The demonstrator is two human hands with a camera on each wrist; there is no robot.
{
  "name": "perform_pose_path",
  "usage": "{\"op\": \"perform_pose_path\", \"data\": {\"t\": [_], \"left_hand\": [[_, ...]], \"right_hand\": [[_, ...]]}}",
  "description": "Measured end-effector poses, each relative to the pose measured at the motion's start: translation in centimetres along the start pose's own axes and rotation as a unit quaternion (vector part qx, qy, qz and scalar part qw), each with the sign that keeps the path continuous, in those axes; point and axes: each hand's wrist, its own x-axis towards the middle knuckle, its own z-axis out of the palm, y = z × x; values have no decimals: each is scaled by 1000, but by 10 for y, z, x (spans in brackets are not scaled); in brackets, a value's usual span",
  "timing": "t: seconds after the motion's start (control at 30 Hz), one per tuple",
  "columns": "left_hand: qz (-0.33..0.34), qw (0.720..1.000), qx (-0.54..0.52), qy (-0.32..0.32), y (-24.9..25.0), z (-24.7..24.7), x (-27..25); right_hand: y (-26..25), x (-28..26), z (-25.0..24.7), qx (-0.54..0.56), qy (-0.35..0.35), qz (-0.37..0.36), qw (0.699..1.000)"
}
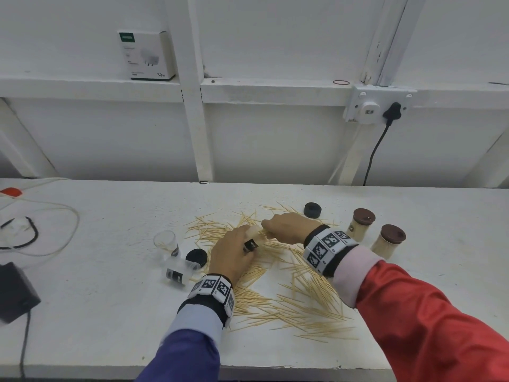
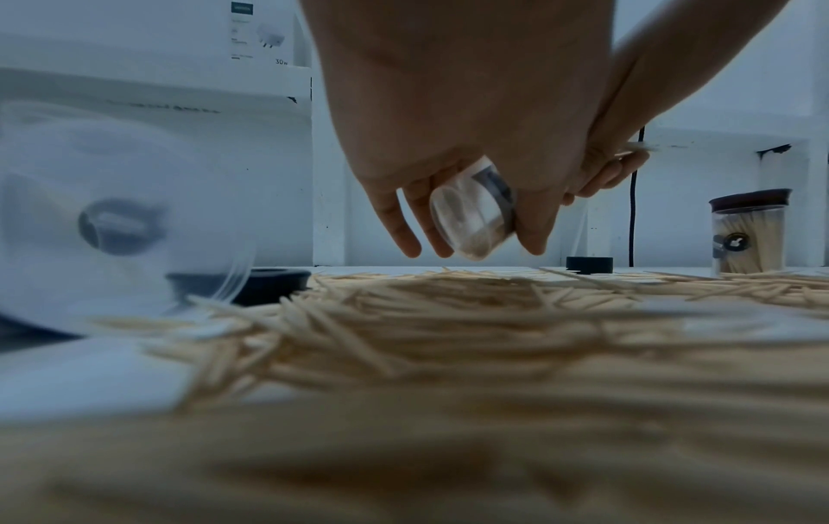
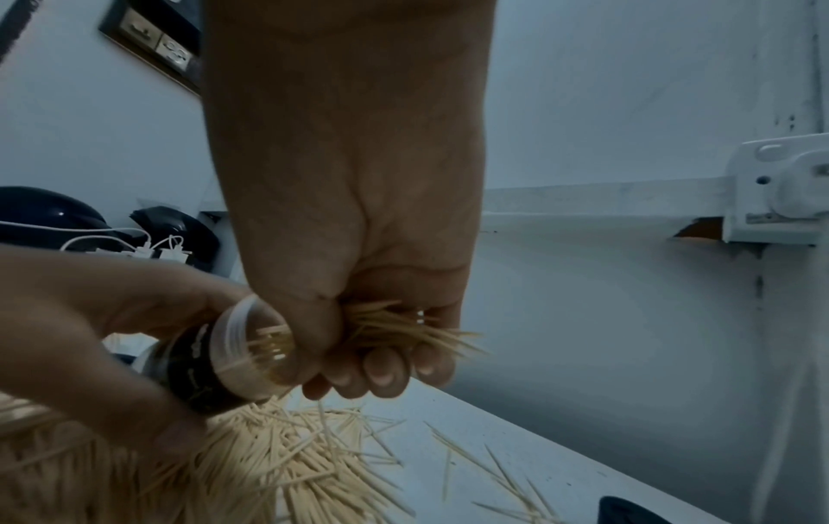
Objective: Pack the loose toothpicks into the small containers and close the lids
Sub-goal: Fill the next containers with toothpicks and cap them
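Loose toothpicks (image 1: 289, 299) lie scattered over the middle of the white table (image 1: 96, 312). My left hand (image 1: 234, 252) grips a small clear container (image 1: 252, 239) with a black label, tilted on its side above the pile; it shows as the container (image 2: 471, 209) and the container (image 3: 215, 358) in the wrist views. My right hand (image 1: 286, 226) clutches a bundle of toothpicks (image 3: 381, 329) whose ends sit inside the container's open mouth. Two filled jars with brown lids (image 1: 363, 216) (image 1: 392, 234) stand at the right.
An upright empty container (image 1: 166, 241) and a tipped one (image 1: 180, 271) sit left of the pile, with a black lid (image 1: 197, 257) between. Another black lid (image 1: 313, 210) lies behind. Cables (image 1: 41, 230) and a black adapter (image 1: 15, 292) are far left. A wall socket (image 1: 377, 107) hangs above.
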Motion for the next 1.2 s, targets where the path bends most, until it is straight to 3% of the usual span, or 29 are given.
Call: {"op": "perform_pose_path", "data": {"t": [0.3, 0.5, 0.7, 1.2], "left_hand": [[-9, 1000, 9, 10, 1, 1, 0], [-11, 1000, 1, 2, 2, -1, -1], [-1, 1000, -3, 1, 5, -3, -3], [9, 1000, -26, 14, 7, -5, -4]], "right_hand": [[4, 1, -3, -18, 55, 13, 998], [6, 6, 1, 87, 14, -1, 996], [14, 11, 1, 290, 32, 10, 956], [26, 12, 3, 380, 132, -5, 916]]}}
